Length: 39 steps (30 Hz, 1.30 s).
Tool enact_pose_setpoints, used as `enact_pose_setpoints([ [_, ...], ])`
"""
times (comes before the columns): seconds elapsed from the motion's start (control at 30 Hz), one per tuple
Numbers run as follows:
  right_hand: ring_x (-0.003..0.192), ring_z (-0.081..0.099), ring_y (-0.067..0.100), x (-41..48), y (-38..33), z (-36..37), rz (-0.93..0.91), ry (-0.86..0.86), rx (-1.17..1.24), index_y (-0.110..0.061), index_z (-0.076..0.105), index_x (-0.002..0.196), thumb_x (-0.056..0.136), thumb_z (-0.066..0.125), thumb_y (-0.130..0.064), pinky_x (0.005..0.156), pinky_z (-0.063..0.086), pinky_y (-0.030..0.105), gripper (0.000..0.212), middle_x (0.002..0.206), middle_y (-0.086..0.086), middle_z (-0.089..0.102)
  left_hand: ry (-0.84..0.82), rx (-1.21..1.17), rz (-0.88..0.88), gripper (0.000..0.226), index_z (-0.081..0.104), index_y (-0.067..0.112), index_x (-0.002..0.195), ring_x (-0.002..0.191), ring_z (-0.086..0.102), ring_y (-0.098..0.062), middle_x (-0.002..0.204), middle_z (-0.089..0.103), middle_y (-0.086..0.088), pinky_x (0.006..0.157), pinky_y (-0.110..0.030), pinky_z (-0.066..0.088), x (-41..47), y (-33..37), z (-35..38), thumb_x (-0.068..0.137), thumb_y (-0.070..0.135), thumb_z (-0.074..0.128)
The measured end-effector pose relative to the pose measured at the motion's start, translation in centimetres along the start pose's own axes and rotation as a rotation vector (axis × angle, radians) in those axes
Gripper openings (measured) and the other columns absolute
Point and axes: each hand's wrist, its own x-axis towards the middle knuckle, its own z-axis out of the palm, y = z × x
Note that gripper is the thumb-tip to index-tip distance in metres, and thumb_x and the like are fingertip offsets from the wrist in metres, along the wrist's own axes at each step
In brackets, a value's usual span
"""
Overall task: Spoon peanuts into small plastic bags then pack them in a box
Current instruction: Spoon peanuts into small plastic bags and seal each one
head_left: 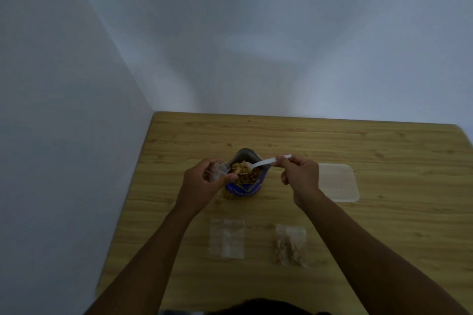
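Note:
A blue peanut pouch (246,188) stands open in the middle of the wooden table (384,225), full of peanuts. My right hand (299,174) grips the handle of a white plastic spoon (266,161). The spoon's bowl holds peanuts and hovers over the pouch mouth, pointing left. My left hand (204,181) pinches a small clear plastic bag (217,170) just left of the pouch, close to the spoon's tip. A clear plastic box (337,183) lies to the right of my right hand.
Near me on the table lie a small stack of empty clear bags (226,238) and, to their right, a small bag filled with peanuts (290,245). Walls meet the table at its back and left edges.

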Motion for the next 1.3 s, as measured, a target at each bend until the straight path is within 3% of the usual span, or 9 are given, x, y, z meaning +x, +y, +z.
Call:
enact_pose_setpoints([
  [0.2,0.044,0.043,0.014,0.8,-0.9,-2.2,0.061,0.002,0.063,-0.004,0.075,0.093,0.092,0.071,-0.011,0.046,0.04,0.027,0.008,0.08,0.011,0.076,-0.038,0.036,0.016,0.065,0.069,0.021,0.116,0.087,0.069,-0.006,0.096,0.072,0.009,0.071,-0.029,0.062,0.3,0.9,0.7,0.064,0.056,0.085],
  [0.43,0.048,0.044,0.015,0.7,-3.5,-3.1,0.025,-0.066,0.097,-0.007,0.075,0.095,0.092,0.071,-0.013,0.05,0.044,0.025,0.008,0.086,0.012,0.077,-0.071,0.051,0.032,0.064,0.069,0.021,0.116,0.088,0.067,-0.003,0.097,0.07,0.011,0.075,-0.027,0.06,1.0,2.4,1.4,0.063,0.054,0.086],
  [0.6,0.046,0.042,0.018,0.3,-5.4,-2.6,-0.061,-0.126,0.068,-0.004,0.076,0.091,0.091,0.072,-0.013,0.048,0.039,0.028,0.009,0.085,0.015,0.077,-0.085,0.051,0.074,0.06,0.07,0.026,0.111,0.083,0.067,-0.013,0.09,0.071,0.009,0.07,-0.036,0.06,1.4,3.0,1.8,0.061,0.056,0.086],
  [0.8,0.041,0.048,0.015,-0.8,-7.5,-1.4,-0.249,-0.212,-0.075,-0.005,0.076,0.094,0.09,0.074,-0.015,0.041,0.041,0.025,0.01,0.078,0.008,0.077,-0.099,0.011,0.044,0.051,0.067,0.032,0.108,0.078,0.063,0.0,0.088,0.068,0.015,0.066,-0.017,0.054,1.4,4.4,2.6,0.063,0.048,0.087],
  [0.9,0.041,0.056,0.017,-1.6,-8.4,-0.5,-0.426,-0.259,-0.207,-0.01,0.078,0.092,0.089,0.076,-0.018,0.041,0.047,0.026,0.009,0.073,0.004,0.077,-0.153,-0.059,0.015,0.033,0.063,0.038,0.099,0.07,0.061,0.002,0.083,0.068,0.011,0.063,-0.018,0.053,1.5,4.5,2.9,0.074,0.037,0.085],
  [0.97,0.04,0.059,0.013,-2.1,-8.9,0.2,-0.528,-0.292,-0.289,-0.01,0.079,0.09,0.088,0.076,-0.019,0.042,0.049,0.024,0.009,0.069,0.001,0.076,-0.195,-0.086,0.006,0.031,0.063,0.031,0.103,0.067,0.059,0.006,0.082,0.065,0.01,0.06,-0.014,0.048,1.4,4.5,3.1,0.079,0.029,0.082],
  [1.07,0.046,0.063,0.001,-2.4,-9.3,1.2,-0.657,-0.319,-0.424,-0.014,0.08,0.092,0.087,0.078,-0.024,0.048,0.048,0.016,0.011,0.071,-0.003,0.076,-0.204,-0.131,-0.032,0.051,0.057,0.021,0.113,0.073,0.059,0.012,0.096,0.063,0.007,0.061,-0.008,0.047,1.5,4.2,3.2,0.072,0.02,0.087],
  [1.17,0.05,0.065,0.002,-2.6,-9.5,1.5,-0.729,-0.343,-0.45,-0.014,0.08,0.092,0.087,0.078,-0.024,0.048,0.054,0.023,0.012,0.073,-0.003,0.076,-0.141,-0.143,-0.043,0.069,0.055,0.023,0.122,0.089,0.061,0.013,0.111,0.063,0.008,0.069,-0.01,0.052,1.4,3.4,3.1,0.064,0.022,0.093],
  [1.3,0.051,0.067,0.011,-2.9,-9.5,1.2,-0.809,-0.389,-0.467,-0.014,0.079,0.093,0.088,0.077,-0.025,0.05,0.058,0.031,0.012,0.074,-0.005,0.076,-0.066,-0.098,-0.02,0.036,0.066,0.011,0.098,0.066,0.057,0.005,0.083,0.064,0.001,0.056,-0.012,0.046,1.3,2.9,2.9,0.07,0.018,0.089],
])
